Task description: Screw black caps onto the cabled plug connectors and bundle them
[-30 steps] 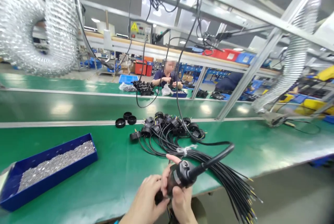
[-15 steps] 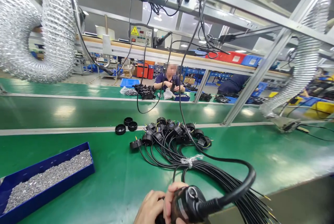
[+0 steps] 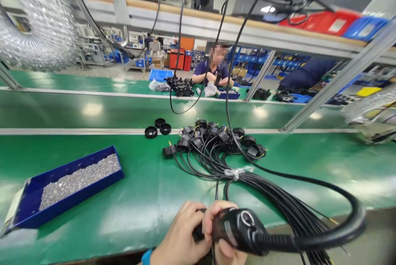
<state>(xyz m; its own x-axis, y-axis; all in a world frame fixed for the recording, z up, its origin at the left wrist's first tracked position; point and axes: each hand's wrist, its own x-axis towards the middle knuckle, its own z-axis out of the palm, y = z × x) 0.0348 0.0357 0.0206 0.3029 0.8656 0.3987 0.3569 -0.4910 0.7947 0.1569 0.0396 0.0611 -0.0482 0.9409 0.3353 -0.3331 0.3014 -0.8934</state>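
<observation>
My right hand [image 3: 213,219] is wrapped round a black corded electric screwdriver [image 3: 236,230], which lies nearly level with its cable leaving to the right. Touching it from the left is my left hand [image 3: 184,230], its fingers curled round a black part [image 3: 198,228] that is mostly hidden, so its kind does not show. The screwdriver's tip is out of sight too. Beyond both hands lies a bundle of black cables [image 3: 266,193], tied with clear plastic [image 3: 238,172]. Round black housings with coloured wire ends [image 3: 196,142] sit at its far end.
A blue tray [image 3: 74,199] of small metal parts stands at left on the green bench [image 3: 145,191]. Several black rings [image 3: 151,132] lie by the rear rail. The screwdriver's cable [image 3: 328,181] loops across the right side. Opposite, a person [image 3: 213,71] works at another bench.
My view has tilted downward and shifted left, so the bench contents sit higher and further right. Both hands still hold the screwdriver and the black part, and more of my left wrist shows.
</observation>
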